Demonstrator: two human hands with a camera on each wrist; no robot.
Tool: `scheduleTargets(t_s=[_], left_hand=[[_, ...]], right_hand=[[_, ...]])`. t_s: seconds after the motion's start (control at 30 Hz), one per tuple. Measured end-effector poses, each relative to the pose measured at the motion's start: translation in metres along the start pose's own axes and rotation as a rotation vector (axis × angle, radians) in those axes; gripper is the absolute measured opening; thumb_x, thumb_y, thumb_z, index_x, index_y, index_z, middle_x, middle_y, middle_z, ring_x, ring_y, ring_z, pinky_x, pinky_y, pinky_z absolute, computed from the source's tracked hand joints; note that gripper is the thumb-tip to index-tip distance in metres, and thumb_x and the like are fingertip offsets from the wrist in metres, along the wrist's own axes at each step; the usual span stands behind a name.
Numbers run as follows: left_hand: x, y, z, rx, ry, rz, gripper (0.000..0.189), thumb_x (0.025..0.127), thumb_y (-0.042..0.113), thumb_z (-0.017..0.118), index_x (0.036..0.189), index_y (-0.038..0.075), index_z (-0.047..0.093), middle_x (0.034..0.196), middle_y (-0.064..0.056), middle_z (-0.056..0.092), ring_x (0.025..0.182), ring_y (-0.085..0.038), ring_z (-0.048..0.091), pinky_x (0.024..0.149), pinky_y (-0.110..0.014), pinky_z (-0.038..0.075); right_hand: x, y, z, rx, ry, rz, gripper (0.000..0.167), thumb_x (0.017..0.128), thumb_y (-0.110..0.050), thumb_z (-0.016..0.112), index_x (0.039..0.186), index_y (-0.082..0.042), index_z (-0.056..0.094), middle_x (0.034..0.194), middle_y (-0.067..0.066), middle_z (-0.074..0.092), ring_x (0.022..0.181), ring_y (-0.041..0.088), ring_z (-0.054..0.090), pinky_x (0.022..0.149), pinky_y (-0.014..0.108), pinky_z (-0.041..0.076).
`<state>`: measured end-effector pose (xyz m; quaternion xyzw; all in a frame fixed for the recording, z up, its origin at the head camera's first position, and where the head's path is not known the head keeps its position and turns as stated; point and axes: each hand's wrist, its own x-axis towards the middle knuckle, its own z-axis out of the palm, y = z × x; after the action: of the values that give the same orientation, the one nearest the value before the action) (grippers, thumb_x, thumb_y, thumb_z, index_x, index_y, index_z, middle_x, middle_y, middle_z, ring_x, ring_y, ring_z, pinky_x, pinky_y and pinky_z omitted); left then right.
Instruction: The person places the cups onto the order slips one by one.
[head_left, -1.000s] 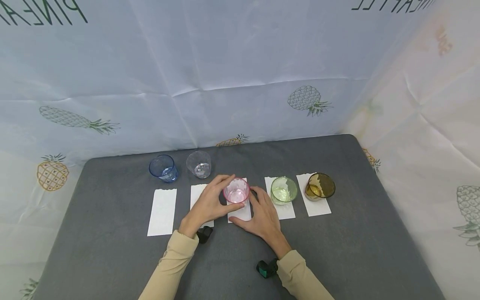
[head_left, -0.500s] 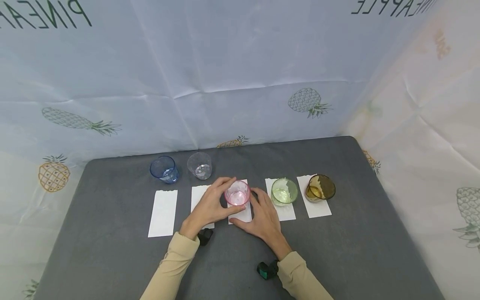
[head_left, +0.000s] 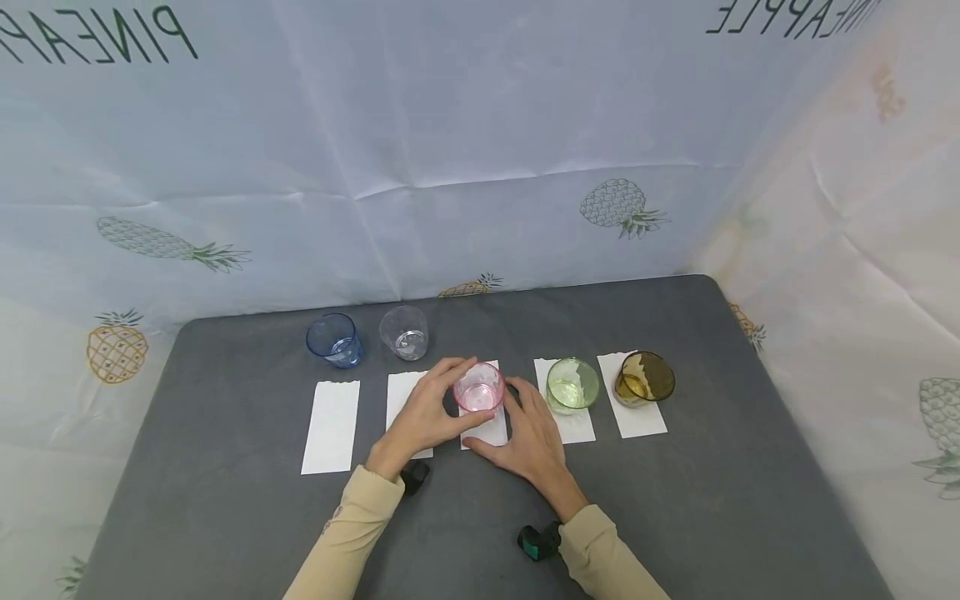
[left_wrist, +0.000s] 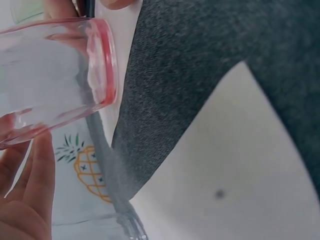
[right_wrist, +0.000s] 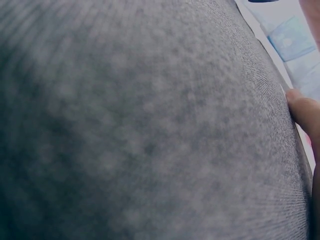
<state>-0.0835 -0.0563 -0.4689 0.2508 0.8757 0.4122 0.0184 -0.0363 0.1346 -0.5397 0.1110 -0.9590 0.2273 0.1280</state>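
Observation:
A pink-tinted glass (head_left: 479, 388) stands upright over the middle strip of white paper (head_left: 486, 434). My left hand (head_left: 431, 410) holds it from the left, fingers at the far side and thumb at the near side. The left wrist view shows the glass's thick base (left_wrist: 106, 65) close to the paper; whether they touch I cannot tell. On the other side, my right hand (head_left: 528, 433) lies low with fingers loosely bent beside the glass. Its thumb (right_wrist: 302, 110) reaches the paper's near edge. Whether its fingertips touch the glass is unclear.
A green glass (head_left: 572, 387) and an amber glass (head_left: 643, 379) stand on the two right-hand paper strips. Behind the left strips are a blue glass (head_left: 334, 340) and a clear glass (head_left: 405, 333). One bare strip (head_left: 330, 429) lies leftmost. A pineapple-print curtain (head_left: 480, 125) borders the grey table (head_left: 247, 467).
The head view has tilted slightly, so everything sits a little lower and further right. Both hands and the pink glass keep their places relative to the table.

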Motion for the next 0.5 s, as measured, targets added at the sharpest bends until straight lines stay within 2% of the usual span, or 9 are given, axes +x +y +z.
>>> scheduleTargets(t_s=[0.23, 0.5], left_hand=[[-0.0016, 0.0008, 0.0011, -0.022, 0.005, -0.021, 0.083, 0.077, 0.036, 0.089, 0.145, 0.002, 0.056, 0.136, -0.014, 0.063, 0.127, -0.031, 0.063, 0.108, -0.052, 0.052], [-0.0027, 0.0029, 0.0009, 0.015, 0.007, -0.016, 0.082, 0.079, 0.038, 0.087, 0.145, 0.002, 0.056, 0.138, -0.014, 0.062, 0.128, -0.031, 0.061, 0.109, -0.051, 0.051]], right_hand=[[0.0004, -0.0011, -0.0015, 0.001, -0.02, 0.014, 0.1, 0.069, -0.072, 0.081, 0.143, -0.01, 0.058, 0.14, 0.009, 0.055, 0.132, 0.028, 0.055, 0.111, 0.045, 0.05], [-0.0011, -0.0015, -0.0024, 0.0, -0.011, 0.018, 0.099, 0.069, -0.07, 0.082, 0.143, -0.009, 0.058, 0.141, 0.009, 0.055, 0.134, 0.028, 0.054, 0.112, 0.045, 0.049]])
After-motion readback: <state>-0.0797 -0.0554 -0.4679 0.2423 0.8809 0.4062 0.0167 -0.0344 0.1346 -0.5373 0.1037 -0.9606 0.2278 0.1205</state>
